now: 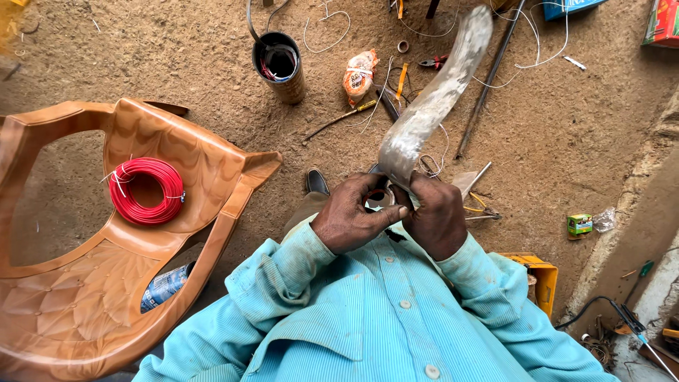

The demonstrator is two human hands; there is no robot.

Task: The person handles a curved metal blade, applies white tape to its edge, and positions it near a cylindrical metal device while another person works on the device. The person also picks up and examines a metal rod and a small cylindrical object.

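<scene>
A long, curved grey metal blade (433, 99), dull and scuffed, rises from the person's hands toward the top of the view, its far end blurred. The left hand (351, 216) is closed around its lower end, thumb pressed across, and the right hand (436, 218) is closed on it from the other side, the two hands touching. Between them sits what may be a small roll of tape (380, 198), mostly hidden.

On the ground beyond lie an orange and white crumpled packet (360, 75), a dark cylindrical can (280, 66) with wire inside it, a pair of red-handled pliers (433, 62) and a yellow-handled screwdriver (341, 119). A small green box (579, 224) lies to the right beside a scrap of clear wrapper, a red carton (663, 22) sits at the top right corner and a blue one (569, 7) near it. A yellow crate (541, 277) stands just beside the right elbow.

To the left, a brown moulded plastic chair (92, 283) lies on its side with a coil of red wire (146, 190) resting on it. The floor (212, 78) is bare sandy earth, strewn with thin white wire offcuts. The sleeves are ribbed light blue cloth.
</scene>
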